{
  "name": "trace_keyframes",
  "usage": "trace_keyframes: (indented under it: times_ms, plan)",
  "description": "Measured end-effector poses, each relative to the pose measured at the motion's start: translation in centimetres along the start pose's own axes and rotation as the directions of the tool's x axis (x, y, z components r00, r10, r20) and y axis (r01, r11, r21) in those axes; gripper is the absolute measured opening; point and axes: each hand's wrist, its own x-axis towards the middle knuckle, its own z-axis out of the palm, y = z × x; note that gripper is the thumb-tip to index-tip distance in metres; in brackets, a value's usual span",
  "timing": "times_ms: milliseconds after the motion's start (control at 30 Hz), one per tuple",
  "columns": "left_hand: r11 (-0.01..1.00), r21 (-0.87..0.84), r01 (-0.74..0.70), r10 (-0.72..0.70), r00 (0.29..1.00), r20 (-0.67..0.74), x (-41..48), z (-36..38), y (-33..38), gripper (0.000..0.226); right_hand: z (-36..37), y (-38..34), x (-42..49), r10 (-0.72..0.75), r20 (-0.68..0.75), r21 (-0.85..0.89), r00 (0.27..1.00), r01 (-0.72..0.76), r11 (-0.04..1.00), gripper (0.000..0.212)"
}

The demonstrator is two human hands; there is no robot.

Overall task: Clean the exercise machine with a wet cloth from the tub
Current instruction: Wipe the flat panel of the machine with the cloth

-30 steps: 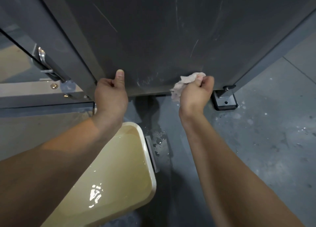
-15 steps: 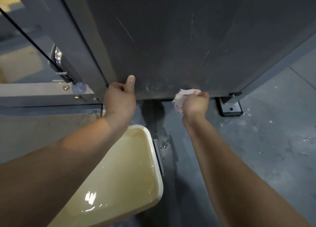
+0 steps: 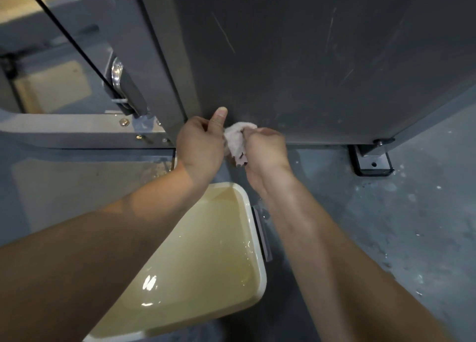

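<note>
one cloth, two hands, one tub

our right hand (image 3: 265,152) grips the bunched cloth (image 3: 235,142) against the bottom edge of the machine panel (image 3: 309,71), the cloth on its left side, just beside our left hand (image 3: 199,146), which grips that edge, thumb up. the tub (image 3: 261,277) of water sits below, nearer the left arm.

No text is legible (only scratches (image 3: 223,32) on the machine panel (image 3: 296,84)).
</note>
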Motion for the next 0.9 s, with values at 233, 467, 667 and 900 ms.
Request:
trace_keyframes:
  times_ms: [233,467,667,900]
  plan:
    - [1.000,0.013,0.025,-0.024,1.000,-0.010,-0.1,0.3,0.3,0.049,0.5,-0.1,-0.1,0.064,-0.022,-0.038,0.998,-0.065,0.997,0.011]
    - [1.000,-0.009,0.022,-0.022,1.000,-0.015,0.2,0.5,0.0,0.049,1.3,0.3,-0.4,0.007,-0.075,-0.021,0.997,-0.008,1.000,0.008]
    - [0.999,-0.032,0.013,-0.015,0.999,-0.039,0.5,0.9,0.1,0.052,1.3,-0.3,-0.4,-0.123,-0.099,-0.031,0.987,0.120,0.992,0.017]
    - [0.997,-0.078,-0.009,0.004,0.998,-0.055,0.4,1.4,-0.3,0.047,0.3,-1.9,-1.3,-0.235,-0.089,0.011,0.968,0.237,0.971,0.016]
